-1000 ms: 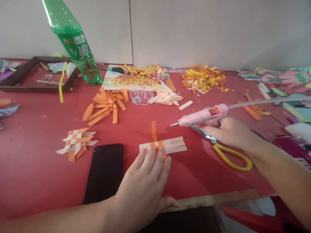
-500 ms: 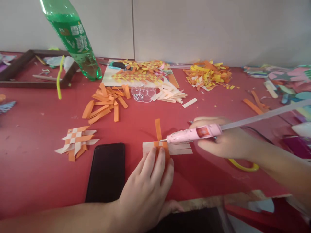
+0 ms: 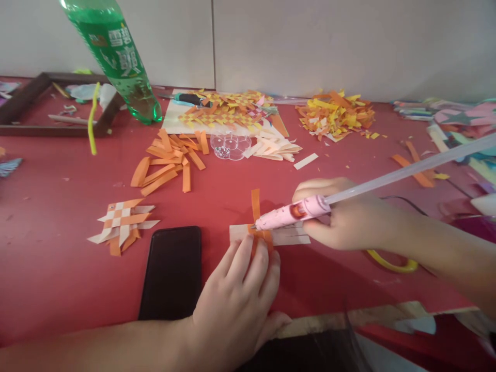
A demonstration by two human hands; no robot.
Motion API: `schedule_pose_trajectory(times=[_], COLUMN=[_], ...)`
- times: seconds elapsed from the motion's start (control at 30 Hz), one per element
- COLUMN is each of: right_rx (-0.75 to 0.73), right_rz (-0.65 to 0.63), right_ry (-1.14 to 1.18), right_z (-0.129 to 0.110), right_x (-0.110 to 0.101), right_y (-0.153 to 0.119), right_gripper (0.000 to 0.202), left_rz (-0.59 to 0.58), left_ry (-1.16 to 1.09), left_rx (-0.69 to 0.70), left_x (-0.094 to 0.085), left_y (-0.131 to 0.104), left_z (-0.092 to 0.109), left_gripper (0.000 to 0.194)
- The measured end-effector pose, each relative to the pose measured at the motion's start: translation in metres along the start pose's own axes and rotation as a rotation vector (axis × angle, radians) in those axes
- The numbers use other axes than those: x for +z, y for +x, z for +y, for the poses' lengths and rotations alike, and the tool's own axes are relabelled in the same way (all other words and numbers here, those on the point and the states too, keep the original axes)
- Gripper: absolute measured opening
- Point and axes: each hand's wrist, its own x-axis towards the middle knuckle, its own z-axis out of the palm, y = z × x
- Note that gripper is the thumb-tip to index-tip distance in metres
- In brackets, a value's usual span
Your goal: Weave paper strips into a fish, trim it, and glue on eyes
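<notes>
My right hand (image 3: 339,219) grips a pink glue gun (image 3: 290,213), with a long clear glue stick (image 3: 411,168) running out of its back end. The nozzle tip meets the orange strips where they cross the cream paper strips (image 3: 287,236). Below that spot, my left hand (image 3: 240,289) lies with fingers stretched out, fingertips pressing the orange strips down. One orange strip (image 3: 256,204) stands out past the top of the piece. To the left is a woven orange and cream paper fish (image 3: 123,222).
A black phone (image 3: 172,271) lies left of my left hand. Loose orange strips (image 3: 170,160), cream strips (image 3: 275,146) and a clear bead tray (image 3: 231,146) lie farther back. A green bottle (image 3: 120,62) stands near a dark frame (image 3: 27,129). Yellow scissors handles (image 3: 393,262) show under my right forearm.
The glue gun has shifted slightly left and its nozzle has come down onto the orange strip near my left fingertips. My left hand stays pressed on the paper.
</notes>
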Motion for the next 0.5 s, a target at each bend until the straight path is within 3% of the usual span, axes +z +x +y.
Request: schedule_pose_trajectory(times=[0.5], right_rx=[-0.2], right_rz=[0.08], right_ry=[-0.185], right_z=[-0.01], right_x=[-0.009], right_y=[0.013], right_gripper=[0.018], left_rz=[-0.038], left_ry=[0.008], left_rx=[0.017], left_x=[-0.001], left_y=[0.0], left_z=[-0.001], left_gripper=[0.07])
